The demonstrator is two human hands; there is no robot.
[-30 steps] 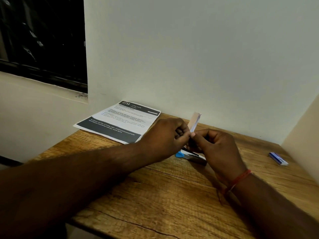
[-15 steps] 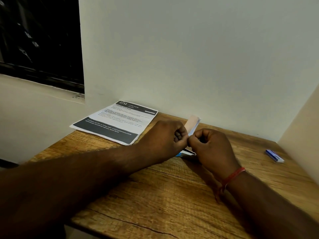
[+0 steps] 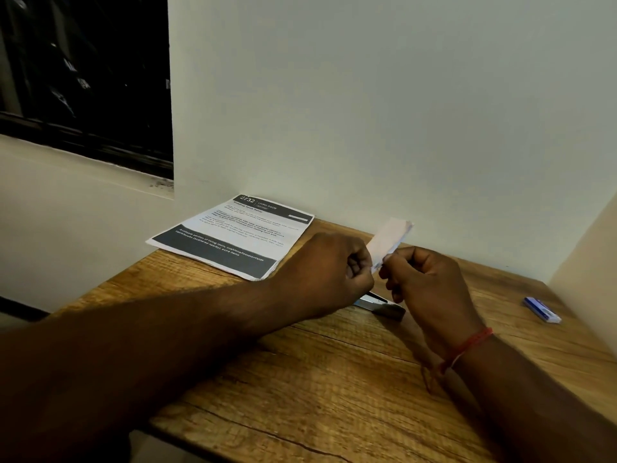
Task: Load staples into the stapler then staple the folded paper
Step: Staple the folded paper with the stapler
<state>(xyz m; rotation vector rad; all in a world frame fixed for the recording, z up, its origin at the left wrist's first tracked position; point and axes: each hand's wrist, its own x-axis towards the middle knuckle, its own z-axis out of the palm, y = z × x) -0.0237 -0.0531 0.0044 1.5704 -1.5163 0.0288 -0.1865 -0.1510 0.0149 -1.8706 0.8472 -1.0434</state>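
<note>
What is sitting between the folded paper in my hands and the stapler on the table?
Nothing visible. The folded paper is pinched by both hands above the stapler, which lies on the table below them, partly hidden by the left hand and right hand.

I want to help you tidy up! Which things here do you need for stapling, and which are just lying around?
Needed: folded paper, pinched by both the left hand and right hand; stapler; blue staple box.

Lying about: printed sheet on the wooden table.

Head camera looks forward and down — close over the wooden table.
</note>
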